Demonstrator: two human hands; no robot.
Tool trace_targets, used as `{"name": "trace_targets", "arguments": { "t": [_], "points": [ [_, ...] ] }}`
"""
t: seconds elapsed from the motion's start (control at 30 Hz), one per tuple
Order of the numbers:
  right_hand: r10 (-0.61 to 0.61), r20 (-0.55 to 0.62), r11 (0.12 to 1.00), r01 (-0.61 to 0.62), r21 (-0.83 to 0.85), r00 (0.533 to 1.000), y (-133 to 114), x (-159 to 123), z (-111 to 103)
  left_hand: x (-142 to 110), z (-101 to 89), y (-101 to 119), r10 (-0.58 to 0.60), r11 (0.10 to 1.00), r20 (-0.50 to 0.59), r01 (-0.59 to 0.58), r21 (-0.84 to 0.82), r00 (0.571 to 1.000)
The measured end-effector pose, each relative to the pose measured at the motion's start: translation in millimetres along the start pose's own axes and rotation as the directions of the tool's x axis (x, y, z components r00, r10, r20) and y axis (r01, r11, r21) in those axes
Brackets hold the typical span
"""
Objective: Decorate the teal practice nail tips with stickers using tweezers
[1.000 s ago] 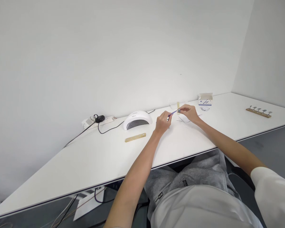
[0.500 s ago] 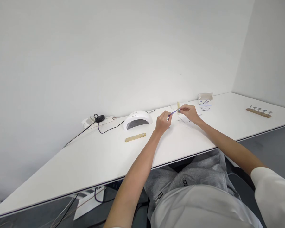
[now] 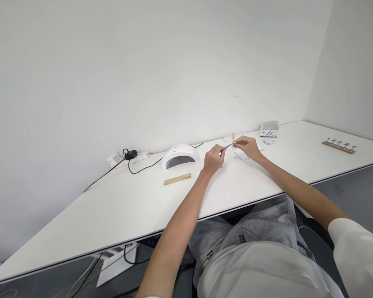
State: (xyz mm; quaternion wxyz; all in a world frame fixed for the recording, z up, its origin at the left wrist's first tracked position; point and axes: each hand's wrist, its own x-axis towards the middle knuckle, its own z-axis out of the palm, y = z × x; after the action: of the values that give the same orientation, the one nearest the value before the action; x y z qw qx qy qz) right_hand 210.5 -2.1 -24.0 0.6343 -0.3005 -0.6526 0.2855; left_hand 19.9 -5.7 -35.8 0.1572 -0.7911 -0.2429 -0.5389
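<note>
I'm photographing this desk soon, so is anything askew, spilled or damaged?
No spill or damage that I can make out. It's slightly untidy: white papers lie askew by the right hand, the alcohol pads box stands open with small pieces loose before it, and the yellowish bar slants in front of the white lamp.

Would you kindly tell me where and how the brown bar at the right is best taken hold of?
Probably by the long sides of the brown bar, near its middle, coming low from the near side: it lies flat and narrow, and small silvery pieces stand along its top, so gripping from above might knock them.
</note>
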Motion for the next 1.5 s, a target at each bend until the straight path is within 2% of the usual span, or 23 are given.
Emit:
{"name": "trace_targets", "arguments": {
  "t": [0.5,1.07,1.23,1.37,1.5],
  "points": [
    [0.008,-0.003,1.0,-0.008,0.016,1.0,-6.4,-1.4,1.1,1.3,-0.6,1.4,0.018,1.0,-0.012,-0.017,0.025,1.0],
    [0.033,-0.025,0.998,-0.031,0.047,0.999,-3.7,-0.2,0.6,1.4,-0.3,1.3,-0.047,0.997,0.025,0.048,-0.062,0.999],
    [0.055,-0.064,0.996,-0.05,0.081,0.996,-1.0,2.9,-2.0,0.7,0.2,0.9,-0.047,0.997,0.023,0.048,-0.057,0.999],
    [0.083,-0.081,0.993,-0.076,0.093,0.993,-0.4,4.5,-3.1,2.0,-0.3,0.4,-0.121,0.987,0.023,0.123,-0.101,0.992],
    [0.105,-0.056,0.991,-0.101,0.084,0.993,3.6,5.4,-3.1,8.0,-3.8,-1.4,-0.315,0.938,-0.063,0.301,-0.17,0.947]
  ]
}}
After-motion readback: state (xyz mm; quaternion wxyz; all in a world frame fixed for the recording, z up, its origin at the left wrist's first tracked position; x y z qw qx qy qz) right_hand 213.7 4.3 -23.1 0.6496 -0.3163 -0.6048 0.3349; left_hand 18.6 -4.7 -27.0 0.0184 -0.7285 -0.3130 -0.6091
